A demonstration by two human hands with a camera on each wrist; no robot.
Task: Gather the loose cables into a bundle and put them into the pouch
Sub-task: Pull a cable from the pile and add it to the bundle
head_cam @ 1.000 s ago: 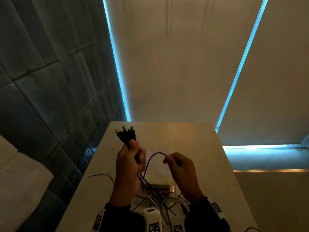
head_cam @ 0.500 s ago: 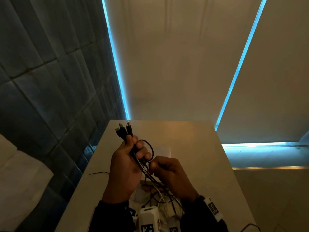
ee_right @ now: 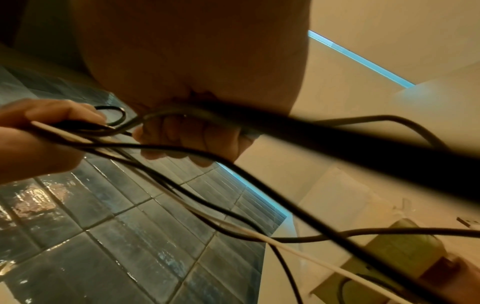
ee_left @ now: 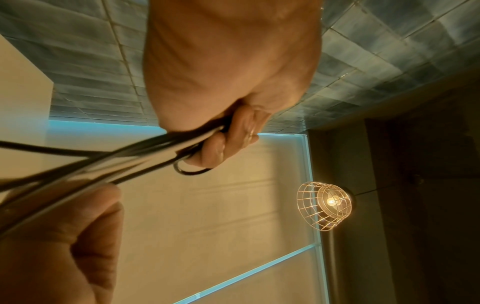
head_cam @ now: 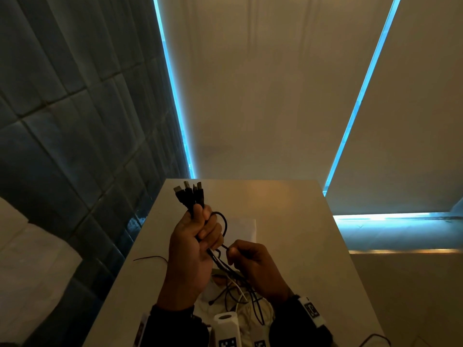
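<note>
My left hand [head_cam: 198, 236] is raised above the table [head_cam: 288, 221] and grips a bundle of cables [head_cam: 190, 196], mostly black, whose USB plugs stick up out of the fist. A black loop [head_cam: 224, 224] curls out beside its fingers. Just to the right and lower, my right hand [head_cam: 250, 261] pinches the strands that hang from the bundle. The cable tails [head_cam: 240, 296], black with one white, fall in a tangle between my wrists. In the left wrist view the strands [ee_left: 116, 158] run out from under curled fingers [ee_left: 223, 144]. A pale clear pouch [head_cam: 244, 229] lies flat behind my hands.
A thin black cable end [head_cam: 150, 258] lies loose on the table to the left. Blue-grey tiled wall [head_cam: 62, 146] stands close on the left. A wire-caged lamp [ee_left: 324, 205] glows nearby. A pale box [ee_right: 389, 257] sits under the hanging cables in the right wrist view.
My right hand has come in from the right to just beside the left fist, drawing the wide black cable arc down into a small loop. The left hand keeps its grip on the plugs.
</note>
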